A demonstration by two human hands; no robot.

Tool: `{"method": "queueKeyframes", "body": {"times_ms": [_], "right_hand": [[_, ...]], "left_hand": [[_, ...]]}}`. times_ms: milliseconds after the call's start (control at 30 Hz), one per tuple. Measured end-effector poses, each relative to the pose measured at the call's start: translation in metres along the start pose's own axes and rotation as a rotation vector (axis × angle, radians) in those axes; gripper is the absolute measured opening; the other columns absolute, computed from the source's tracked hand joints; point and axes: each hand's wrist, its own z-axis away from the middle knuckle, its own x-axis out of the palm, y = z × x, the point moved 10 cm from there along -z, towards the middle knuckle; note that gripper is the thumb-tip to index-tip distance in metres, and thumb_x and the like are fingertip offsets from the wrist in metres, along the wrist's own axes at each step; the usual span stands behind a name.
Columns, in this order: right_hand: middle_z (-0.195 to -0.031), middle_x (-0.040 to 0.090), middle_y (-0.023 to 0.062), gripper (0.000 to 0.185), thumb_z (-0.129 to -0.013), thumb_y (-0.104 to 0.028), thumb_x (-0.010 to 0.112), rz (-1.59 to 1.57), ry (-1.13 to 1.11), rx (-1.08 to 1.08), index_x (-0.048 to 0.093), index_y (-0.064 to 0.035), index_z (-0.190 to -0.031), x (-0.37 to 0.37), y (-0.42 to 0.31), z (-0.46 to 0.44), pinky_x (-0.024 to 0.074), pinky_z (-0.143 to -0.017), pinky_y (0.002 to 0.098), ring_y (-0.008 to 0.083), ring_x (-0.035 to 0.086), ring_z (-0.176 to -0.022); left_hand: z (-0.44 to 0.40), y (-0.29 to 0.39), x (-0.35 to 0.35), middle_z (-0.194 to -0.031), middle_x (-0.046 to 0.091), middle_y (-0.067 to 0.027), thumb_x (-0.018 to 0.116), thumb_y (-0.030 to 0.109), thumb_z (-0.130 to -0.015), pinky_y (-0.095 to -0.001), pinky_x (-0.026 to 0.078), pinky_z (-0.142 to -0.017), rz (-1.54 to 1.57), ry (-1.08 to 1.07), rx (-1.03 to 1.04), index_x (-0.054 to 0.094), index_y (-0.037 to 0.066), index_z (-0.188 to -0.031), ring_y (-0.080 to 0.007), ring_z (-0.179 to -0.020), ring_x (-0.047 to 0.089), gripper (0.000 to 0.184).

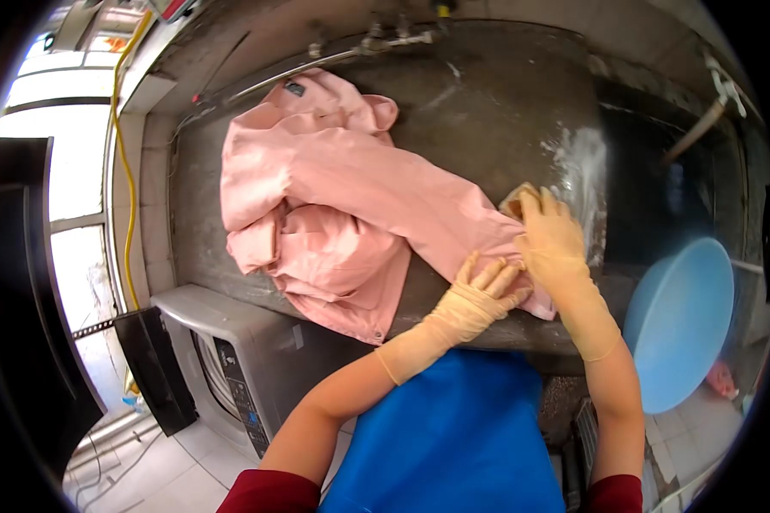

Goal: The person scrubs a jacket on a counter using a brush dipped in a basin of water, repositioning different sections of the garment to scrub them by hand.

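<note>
A pink garment [342, 179] lies spread over a dark grey stone counter [479, 103], one long sleeve stretching toward the right front edge. Pale yellow gloves cover both hands. My left hand [479, 295] rests on the end of that sleeve with its fingers spread. Just right of it, my right hand [552, 235] bends over a small tan object [517, 200], perhaps a brush or sponge, partly hidden under the fingers, beside the sleeve. White suds [583, 162] streak the counter beyond my right hand.
At the right stands a light blue basin [683, 325], below a dark sink area [659, 171]. A grey washing machine [257, 342] is under the counter at the left. Metal pipework [316, 60] runs along the back wall. A yellow hose [120, 145] hangs by the window.
</note>
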Motion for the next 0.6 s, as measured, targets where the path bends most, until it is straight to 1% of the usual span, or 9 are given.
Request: {"method": "queueKeyframes", "body": {"times_ms": [100, 167, 233, 267, 400, 500, 533, 567, 600], "right_hand": [[-0.130, 0.058, 0.0184, 0.051, -0.083, -0.019, 0.073, -0.107, -0.055, 0.090, 0.053, -0.0080, -0.128, -0.002, 0.007, -0.010, 0.0488, -0.098, 0.0470, 0.0379, 0.058, -0.118], [-0.127, 0.060, 0.0177, 0.047, -0.084, -0.019, 0.074, -0.216, -0.120, 0.121, 0.055, -0.0076, -0.125, 0.006, 0.018, -0.017, 0.0493, -0.097, 0.0466, 0.0368, 0.058, -0.117], [-0.129, 0.058, 0.0198, 0.050, -0.083, -0.024, 0.075, -0.402, -0.201, 0.033, 0.051, -0.0073, -0.124, 0.018, 0.013, -0.030, 0.0511, -0.094, 0.0488, 0.0428, 0.058, -0.113], [-0.126, 0.059, 0.0178, 0.048, -0.084, -0.022, 0.074, -0.326, -0.199, 0.060, 0.052, -0.0066, -0.123, 0.020, 0.018, -0.033, 0.0512, -0.094, 0.0493, 0.0414, 0.058, -0.115], [-0.124, 0.058, 0.0206, 0.053, -0.081, -0.017, 0.076, -0.021, -0.149, 0.069, 0.049, -0.0078, -0.125, 0.008, 0.005, -0.028, 0.0510, -0.096, 0.0485, 0.0416, 0.055, -0.119], [-0.125, 0.057, 0.0227, 0.058, -0.078, -0.014, 0.077, -0.029, -0.150, 0.063, 0.046, -0.0072, -0.127, 0.016, 0.016, -0.028, 0.0510, -0.097, 0.0484, 0.0436, 0.054, -0.120], [-0.118, 0.061, 0.0200, 0.056, -0.080, -0.014, 0.076, -0.050, -0.160, 0.061, 0.047, -0.0060, -0.127, 0.012, 0.019, -0.030, 0.0526, -0.093, 0.0449, 0.0367, 0.061, -0.112], [-0.118, 0.061, 0.0200, 0.056, -0.080, -0.014, 0.076, -0.043, -0.159, 0.056, 0.047, -0.0060, -0.127, 0.008, 0.023, -0.034, 0.0526, -0.093, 0.0449, 0.0367, 0.061, -0.112], [-0.114, 0.062, 0.0167, 0.053, -0.082, -0.015, 0.076, -0.397, -0.101, 0.181, 0.047, -0.0060, -0.127, 0.001, 0.040, -0.037, 0.0527, -0.089, 0.0415, 0.0309, 0.062, -0.104]], "left_hand": [[-0.013, 0.003, -0.008, -0.143, 0.051, -0.0082, 0.064, 0.027, -0.086, -0.0618, 0.037, -0.109, 0.041, -0.009, -0.037, 0.066, 0.024, -0.125, -0.0283, -0.131, 0.049, 0.039], [-0.020, 0.005, -0.015, -0.135, 0.054, -0.0106, 0.066, 0.021, -0.082, -0.0528, 0.047, -0.096, 0.069, 0.136, -0.028, 0.066, 0.019, -0.116, -0.0270, -0.120, 0.056, 0.034], [-0.029, 0.005, -0.014, -0.127, 0.058, -0.0092, 0.066, 0.020, -0.081, -0.0462, 0.049, -0.087, 0.143, 0.111, -0.024, 0.067, 0.017, -0.114, -0.0250, -0.112, 0.059, 0.033], [-0.032, 0.005, -0.011, -0.127, 0.058, -0.0092, 0.066, 0.020, -0.081, -0.0462, 0.049, -0.087, 0.134, 0.114, -0.034, 0.067, 0.017, -0.114, -0.0250, -0.112, 0.059, 0.033], [-0.038, 0.015, 0.007, -0.104, 0.063, -0.0050, 0.066, 0.021, -0.081, -0.0397, 0.050, -0.073, 0.072, 0.118, 0.052, 0.068, 0.012, -0.104, -0.0240, -0.093, 0.063, 0.025], [-0.042, 0.016, 0.008, -0.093, 0.062, -0.0052, 0.065, 0.020, -0.081, -0.0394, 0.050, -0.067, 0.149, 0.137, 0.086, 0.067, 0.011, -0.095, -0.0245, -0.084, 0.063, 0.017], [-0.042, 0.015, 0.005, -0.091, 0.061, -0.0063, 0.065, 0.019, -0.081, -0.0401, 0.051, -0.066, 0.215, 0.168, 0.094, 0.066, 0.011, -0.091, -0.0252, -0.081, 0.063, 0.013], [-0.041, 0.016, 0.005, -0.091, 0.061, -0.0063, 0.065, 0.019, -0.081, -0.0401, 0.051, -0.066, 0.214, 0.176, 0.092, 0.066, 0.011, -0.091, -0.0252, -0.081, 0.063, 0.013], [-0.042, 0.007, 0.004, -0.090, 0.061, -0.0072, 0.065, 0.019, -0.081, -0.0409, 0.051, -0.066, 0.230, 0.188, 0.009, 0.065, 0.011, -0.089, -0.0261, -0.080, 0.063, 0.011]]}}
